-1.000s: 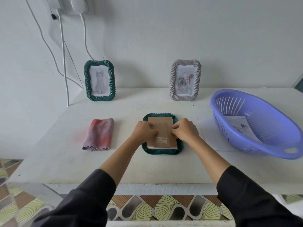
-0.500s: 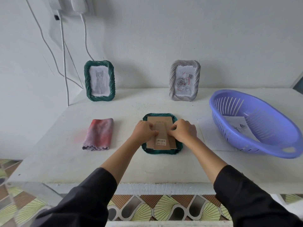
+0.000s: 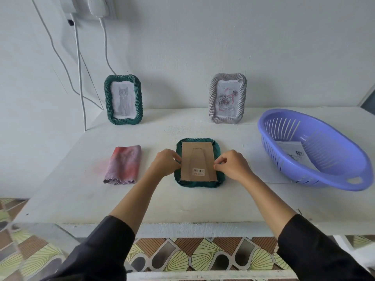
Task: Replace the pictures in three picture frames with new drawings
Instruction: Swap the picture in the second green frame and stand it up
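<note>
One green frame (image 3: 199, 184) lies face-down on the worktop (image 3: 101, 199); left hand (image 3: 165, 165) pinches its left edge, right hand (image 3: 233, 168) its right edge.

Left hand (image 3: 164, 165) and right hand (image 3: 233, 167) pinch, fingers curled

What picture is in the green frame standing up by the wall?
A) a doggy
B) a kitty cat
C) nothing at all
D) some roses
B: the standing green frame holds a grey drawing of a sitting cat; the roses are in the grey frame further right.
</note>
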### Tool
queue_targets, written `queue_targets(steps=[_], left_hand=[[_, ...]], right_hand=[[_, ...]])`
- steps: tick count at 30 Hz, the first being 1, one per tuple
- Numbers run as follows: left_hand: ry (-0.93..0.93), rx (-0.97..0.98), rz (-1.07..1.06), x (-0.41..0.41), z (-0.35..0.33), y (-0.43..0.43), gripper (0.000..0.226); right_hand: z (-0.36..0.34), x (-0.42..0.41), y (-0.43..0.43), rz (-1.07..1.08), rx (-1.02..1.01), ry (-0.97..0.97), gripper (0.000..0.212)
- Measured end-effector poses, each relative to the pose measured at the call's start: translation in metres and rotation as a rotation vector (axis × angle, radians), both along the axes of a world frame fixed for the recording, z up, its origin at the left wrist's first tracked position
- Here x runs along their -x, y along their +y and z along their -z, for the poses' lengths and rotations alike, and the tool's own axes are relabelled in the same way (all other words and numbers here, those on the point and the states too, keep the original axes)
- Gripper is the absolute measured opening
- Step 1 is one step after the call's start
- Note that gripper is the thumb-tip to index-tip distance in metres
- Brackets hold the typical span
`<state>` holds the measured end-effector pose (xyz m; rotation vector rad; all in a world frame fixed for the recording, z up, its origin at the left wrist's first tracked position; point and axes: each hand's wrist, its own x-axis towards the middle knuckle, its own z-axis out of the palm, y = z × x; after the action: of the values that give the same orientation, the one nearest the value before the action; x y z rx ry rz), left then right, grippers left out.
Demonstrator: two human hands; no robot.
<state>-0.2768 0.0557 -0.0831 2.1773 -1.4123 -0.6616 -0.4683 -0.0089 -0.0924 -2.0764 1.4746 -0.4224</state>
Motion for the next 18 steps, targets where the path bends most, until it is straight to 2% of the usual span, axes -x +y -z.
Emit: queue_targets(steps=[3, 6, 9, 12, 18], left_hand=[[0.007, -0.069, 0.136, -0.003, 0.000, 0.008, 0.032], [-0.057, -0.037, 0.186, -0.005, -0.002, 0.014, 0.036], [-0.051, 0.009, 0.218, -0.011, -0.001, 0.018, 0.032], [-0.092, -0.022, 0.350, -0.014, 0.000, 0.022, 0.028], [-0.150, -0.037, 0.470, -0.018, -0.001, 0.024, 0.031]], right_hand=[[0.004, 0.005, 0.006, -0.086, -0.012, 0.034, 0.022], [0.003, 0.013, 0.010, -0.161, 0.018, 0.048, 0.029], [0.000, 0.021, 0.011, -0.278, 0.012, 0.079, 0.028], [-0.004, 0.024, 0.011, -0.361, 0.031, 0.121, 0.025], [-0.013, 0.022, 0.010, -0.527, 0.162, 0.329, 0.028]])
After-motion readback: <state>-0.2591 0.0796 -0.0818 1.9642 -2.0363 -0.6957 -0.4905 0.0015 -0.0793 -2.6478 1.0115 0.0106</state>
